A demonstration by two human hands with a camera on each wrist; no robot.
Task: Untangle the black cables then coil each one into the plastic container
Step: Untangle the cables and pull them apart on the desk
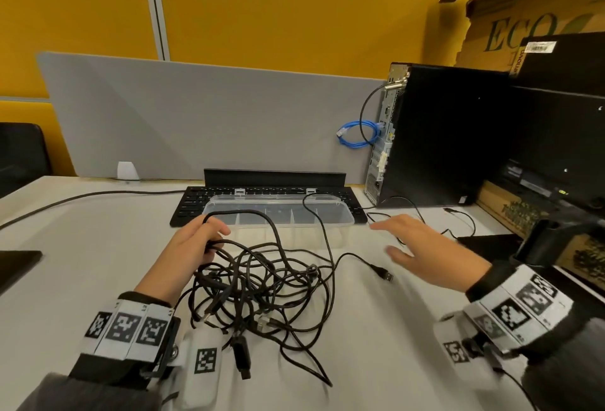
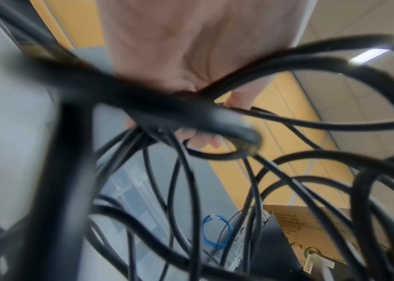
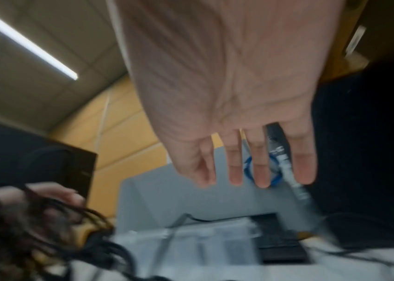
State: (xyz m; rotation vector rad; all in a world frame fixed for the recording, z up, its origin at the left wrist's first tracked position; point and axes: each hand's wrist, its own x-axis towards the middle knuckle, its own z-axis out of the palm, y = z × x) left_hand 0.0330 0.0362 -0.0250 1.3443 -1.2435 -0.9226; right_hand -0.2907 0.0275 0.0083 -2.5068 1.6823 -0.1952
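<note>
A tangle of black cables [image 1: 262, 286] lies on the white desk in front of me, with a USB plug [image 1: 386, 274] trailing out to the right. My left hand [image 1: 199, 240] grips several strands at the tangle's upper left; in the left wrist view the fingers [image 2: 200, 140] curl round the black cables [image 2: 191, 117]. My right hand [image 1: 415, 247] hovers to the right of the tangle, fingers [image 3: 261, 171] straight and spread, holding nothing. The clear plastic container [image 1: 281, 214] with dividers stands just behind the tangle, and one cable loop arcs over its right end.
A black keyboard [image 1: 193, 204] lies behind the container, in front of a grey divider panel [image 1: 196, 116]. A black computer tower [image 1: 442, 135] with a blue cable coil [image 1: 358, 134] stands at the right. Cardboard boxes [image 1: 523, 17] and black equipment fill the right edge.
</note>
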